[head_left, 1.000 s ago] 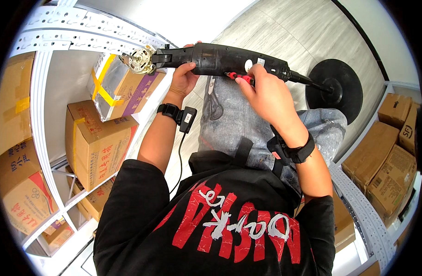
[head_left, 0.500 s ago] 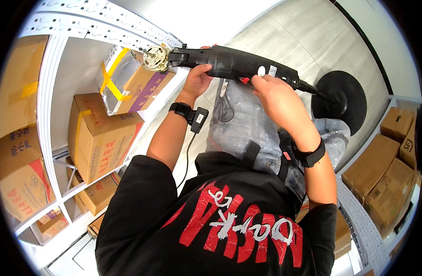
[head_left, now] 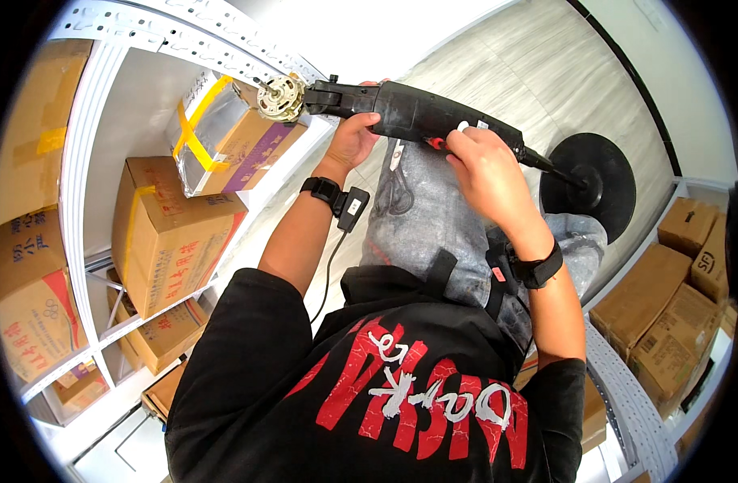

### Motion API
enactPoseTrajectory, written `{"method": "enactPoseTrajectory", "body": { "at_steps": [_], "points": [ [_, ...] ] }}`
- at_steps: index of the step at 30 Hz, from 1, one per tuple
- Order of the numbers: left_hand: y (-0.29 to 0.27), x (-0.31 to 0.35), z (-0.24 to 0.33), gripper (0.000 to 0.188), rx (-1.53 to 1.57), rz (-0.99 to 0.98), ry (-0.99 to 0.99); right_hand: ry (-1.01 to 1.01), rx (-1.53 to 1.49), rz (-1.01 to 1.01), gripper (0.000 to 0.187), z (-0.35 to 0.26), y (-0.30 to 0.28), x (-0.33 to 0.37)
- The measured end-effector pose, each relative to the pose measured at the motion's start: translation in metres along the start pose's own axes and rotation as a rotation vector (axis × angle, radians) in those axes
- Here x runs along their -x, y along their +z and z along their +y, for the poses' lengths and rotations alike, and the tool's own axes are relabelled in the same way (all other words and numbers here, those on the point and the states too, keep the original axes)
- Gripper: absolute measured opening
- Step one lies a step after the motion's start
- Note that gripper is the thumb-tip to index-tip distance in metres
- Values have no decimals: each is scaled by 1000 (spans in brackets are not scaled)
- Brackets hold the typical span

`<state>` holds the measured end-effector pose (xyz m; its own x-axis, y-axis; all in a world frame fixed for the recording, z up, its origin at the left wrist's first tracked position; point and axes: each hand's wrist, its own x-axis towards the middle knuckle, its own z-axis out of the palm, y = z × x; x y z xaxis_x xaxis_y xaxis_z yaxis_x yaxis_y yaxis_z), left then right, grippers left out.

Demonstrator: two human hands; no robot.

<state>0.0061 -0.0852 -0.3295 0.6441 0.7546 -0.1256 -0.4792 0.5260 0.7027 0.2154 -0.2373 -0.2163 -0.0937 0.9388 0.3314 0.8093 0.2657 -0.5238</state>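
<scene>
Long black plastic housing (head_left: pixel 429 115) slants above faded grey-blue jeans (head_left: pixel 421 217), round silver-gold metal motor (head_left: pixel 281 99) bare at its left end. I see the left hand (head_left: pixel 354 139) clamped on the housing towards the motor, probably steadying it. Right hand (head_left: pixel 491 173): fingers together on a small red tool (head_left: pixel 436 143), mostly hidden, at the near edge. Thin black pole (head_left: pixel 564 173) joins a round black base (head_left: pixel 574 216) beyond, likely propping that end. Brown cardboard boxes (head_left: pixel 179 241) left, along white perforated metal shelving (head_left: pixel 143 34).
</scene>
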Motion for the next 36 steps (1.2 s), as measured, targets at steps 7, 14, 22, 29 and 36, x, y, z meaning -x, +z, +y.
{"method": "enactPoseTrajectory", "body": {
  "at_steps": [7,14,22,29,36],
  "points": [
    [-1,0,0,57,29,-6,6,321,142,-43,24,-26,-4,-4],
    [-4,0,-3,59,-6,-10,2,237,220,-41,24,-16,4,-2],
    [-3,0,-2,56,-2,-15,-6,244,97,-61,17,-22,-8,-3],
    [1,-1,-2,57,-8,-11,7,487,180,-230,23,-23,-6,-10],
    [2,-1,-2,57,31,-6,10,170,29,-53,25,-9,-8,-3]
  ]
}}
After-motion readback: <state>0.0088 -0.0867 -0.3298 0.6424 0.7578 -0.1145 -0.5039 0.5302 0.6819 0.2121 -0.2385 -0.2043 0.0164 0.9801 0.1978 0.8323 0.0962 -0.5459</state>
